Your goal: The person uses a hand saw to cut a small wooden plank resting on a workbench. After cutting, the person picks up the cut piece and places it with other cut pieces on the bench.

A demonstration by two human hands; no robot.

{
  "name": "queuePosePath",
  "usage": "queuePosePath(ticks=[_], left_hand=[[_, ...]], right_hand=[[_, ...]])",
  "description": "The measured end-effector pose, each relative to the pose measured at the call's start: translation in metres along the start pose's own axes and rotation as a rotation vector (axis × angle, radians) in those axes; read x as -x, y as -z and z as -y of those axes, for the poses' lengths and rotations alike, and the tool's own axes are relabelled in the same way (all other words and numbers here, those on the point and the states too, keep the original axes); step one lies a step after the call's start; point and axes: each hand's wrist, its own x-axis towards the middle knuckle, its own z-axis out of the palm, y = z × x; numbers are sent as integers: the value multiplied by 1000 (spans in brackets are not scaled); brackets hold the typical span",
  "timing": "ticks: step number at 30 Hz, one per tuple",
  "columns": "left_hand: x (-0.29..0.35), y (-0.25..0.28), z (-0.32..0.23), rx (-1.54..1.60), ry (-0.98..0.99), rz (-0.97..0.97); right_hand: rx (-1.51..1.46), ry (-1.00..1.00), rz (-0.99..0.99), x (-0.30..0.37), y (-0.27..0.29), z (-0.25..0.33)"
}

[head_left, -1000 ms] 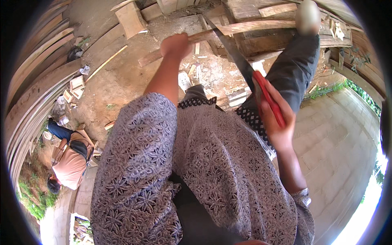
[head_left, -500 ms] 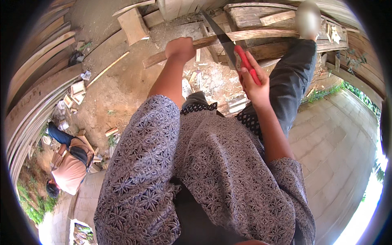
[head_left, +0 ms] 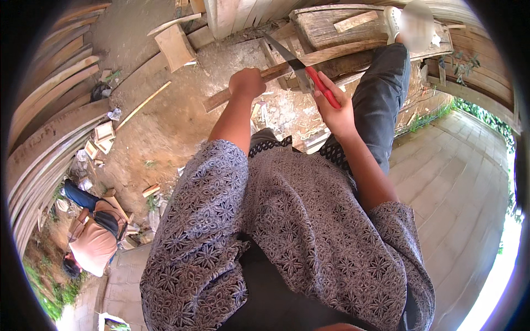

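Observation:
My left hand [head_left: 247, 83] is closed in a fist around a long wooden strip [head_left: 221, 98], close to its left end. Running up to the right, the strip rests over a low wooden bench [head_left: 317, 30], near my raised leg [head_left: 381, 80]. In my right hand [head_left: 337, 117] is a handsaw with a red handle [head_left: 323, 88]. Its dark blade [head_left: 287, 54] lies across the strip, just right of my left hand, the tip pointing away. Whether the teeth have cut into the wood cannot be made out.
Long boards [head_left: 49, 138] are stacked along the left. Wood scraps [head_left: 104, 133] and a thin stick [head_left: 144, 105] lie on the dirt. A wooden block [head_left: 175, 47] sits at the far left. Another person [head_left: 96, 234] is bent over at the lower left. Paving [head_left: 452, 209] extends right.
The view has shifted a little, so the strip and bench appear lower and further left. The saw's position and angle across the strip differ slightly. Both hands keep their hold.

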Motion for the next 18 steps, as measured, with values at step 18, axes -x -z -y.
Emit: queuePosePath(ticks=[18], left_hand=[[-34,0,22,70,-49,199]], right_hand=[[138,-24,64,74,50,65]])
